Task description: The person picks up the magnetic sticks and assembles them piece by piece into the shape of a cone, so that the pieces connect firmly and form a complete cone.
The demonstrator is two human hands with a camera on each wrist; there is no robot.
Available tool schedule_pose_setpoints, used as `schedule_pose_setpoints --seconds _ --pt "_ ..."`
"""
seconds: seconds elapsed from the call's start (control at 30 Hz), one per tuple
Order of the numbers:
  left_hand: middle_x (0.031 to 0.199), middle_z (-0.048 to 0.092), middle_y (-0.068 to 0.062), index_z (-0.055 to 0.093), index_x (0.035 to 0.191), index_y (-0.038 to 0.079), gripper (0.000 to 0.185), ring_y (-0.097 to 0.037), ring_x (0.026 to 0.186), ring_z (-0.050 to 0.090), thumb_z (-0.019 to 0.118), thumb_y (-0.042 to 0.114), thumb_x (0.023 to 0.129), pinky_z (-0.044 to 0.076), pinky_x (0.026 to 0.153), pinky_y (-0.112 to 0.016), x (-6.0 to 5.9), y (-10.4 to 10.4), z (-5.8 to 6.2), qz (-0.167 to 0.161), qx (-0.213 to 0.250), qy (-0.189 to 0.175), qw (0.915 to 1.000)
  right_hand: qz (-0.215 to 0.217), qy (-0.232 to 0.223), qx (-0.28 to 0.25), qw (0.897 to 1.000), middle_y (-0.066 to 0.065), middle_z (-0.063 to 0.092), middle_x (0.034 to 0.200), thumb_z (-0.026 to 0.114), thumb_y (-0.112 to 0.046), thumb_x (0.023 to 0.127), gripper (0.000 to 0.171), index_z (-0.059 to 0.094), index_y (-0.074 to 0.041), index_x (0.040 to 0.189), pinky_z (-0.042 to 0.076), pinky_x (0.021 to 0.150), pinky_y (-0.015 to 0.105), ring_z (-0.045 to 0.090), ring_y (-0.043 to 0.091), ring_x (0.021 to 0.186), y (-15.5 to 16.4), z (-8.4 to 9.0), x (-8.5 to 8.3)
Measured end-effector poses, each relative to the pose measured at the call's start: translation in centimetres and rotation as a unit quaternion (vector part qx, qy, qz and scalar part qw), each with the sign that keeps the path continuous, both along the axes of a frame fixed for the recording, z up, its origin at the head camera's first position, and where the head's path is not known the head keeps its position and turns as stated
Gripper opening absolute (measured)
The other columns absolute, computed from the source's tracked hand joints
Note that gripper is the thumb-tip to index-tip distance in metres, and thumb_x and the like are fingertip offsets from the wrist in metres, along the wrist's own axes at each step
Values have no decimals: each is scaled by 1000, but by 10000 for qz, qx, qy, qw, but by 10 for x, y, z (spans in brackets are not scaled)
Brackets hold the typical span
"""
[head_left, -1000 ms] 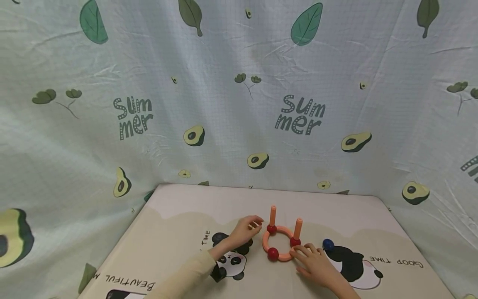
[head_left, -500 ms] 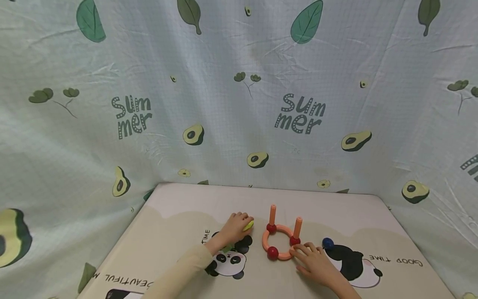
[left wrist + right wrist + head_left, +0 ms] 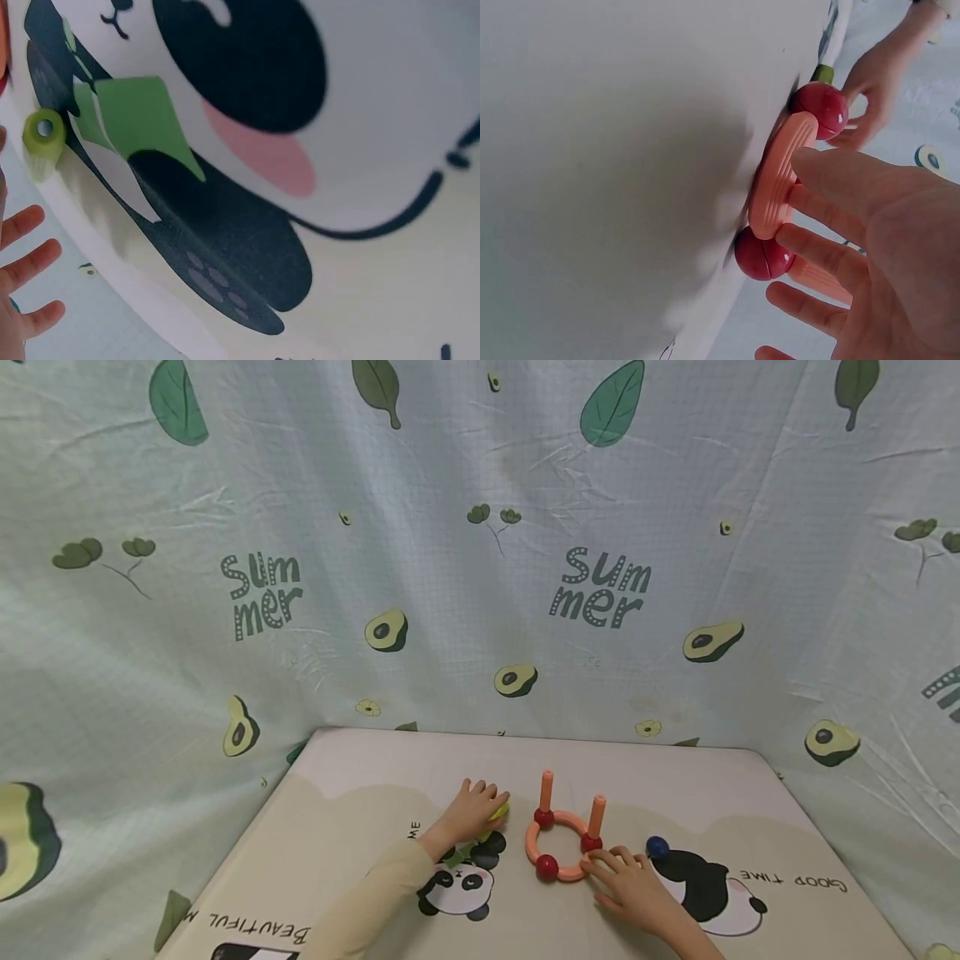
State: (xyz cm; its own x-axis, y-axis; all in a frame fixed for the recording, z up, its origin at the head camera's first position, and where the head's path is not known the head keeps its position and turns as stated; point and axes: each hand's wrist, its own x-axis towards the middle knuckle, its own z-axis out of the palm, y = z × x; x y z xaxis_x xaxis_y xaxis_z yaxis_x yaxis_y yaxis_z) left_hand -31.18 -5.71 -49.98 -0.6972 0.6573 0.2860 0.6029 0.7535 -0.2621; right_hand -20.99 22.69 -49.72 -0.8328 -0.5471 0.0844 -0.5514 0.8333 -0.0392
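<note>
the person's left hand (image 3: 467,814) is over a yellow-green piece (image 3: 500,811) on the far left side of the orange ring (image 3: 532,843), near the ring but apart from it. from the left wrist the piece shows a round end with a hole, and three fingers of that hand are stretched out and spread beside it; whether the thumb and forefinger pinch it cannot be told. the right hand (image 3: 628,881) lies at the ring's near right side, its fingers loosely extended and spread, with fingertips resting on one curved orange segment (image 3: 776,180) and not wrapped round it.

the ring lies flat near the middle of the surface (image 3: 570,931), its curved segments joined at three red balls. the far ball (image 3: 543,817) and the right-hand ball (image 3: 591,842) each carry an orange rod standing up, the far rod (image 3: 546,791) and the right rod (image 3: 597,818); the near ball (image 3: 547,867) has none.

a dark blue ball (image 3: 657,848) sits to the right, just past the right hand, at the edge of a printed reclining panda (image 3: 697,889). a printed panda face (image 3: 457,893) shows below the left hand. behind hangs a pale cloth (image 3: 465,593) patterned with avocados and leaves.
</note>
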Motion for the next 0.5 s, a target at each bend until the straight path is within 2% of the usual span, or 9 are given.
schedule_pose_setpoints --seconds 0.17,0.3,0.5 --pt "103 59 0 51 121 21 42 -20 97 55 49 46 87 42 86 -49 -2 3 -2 97 -346 -183 9992 31 7 27 10000 4 54 115 64 -32 78 40 57 -18 115 40 77 51 47 27 102 0 -1 1" --pt "104 59 1 49 121 22 43 -20 98 55 47 48 87 42 87 -49 -4 4 -6 142 -507 -242 9983 52 37 46 10000 4 54 115 63 -32 78 40 57 -18 115 40 78 52 47 28 103 0 -2 0" --pt "98 59 2 52 115 22 38 -19 94 56 48 47 87 43 86 -50 -4 6 -8 73 -563 -120 9983 31 49 33 10000 4 54 115 63 -33 78 40 57 -18 115 40 78 51 47 28 103 1 0 1"
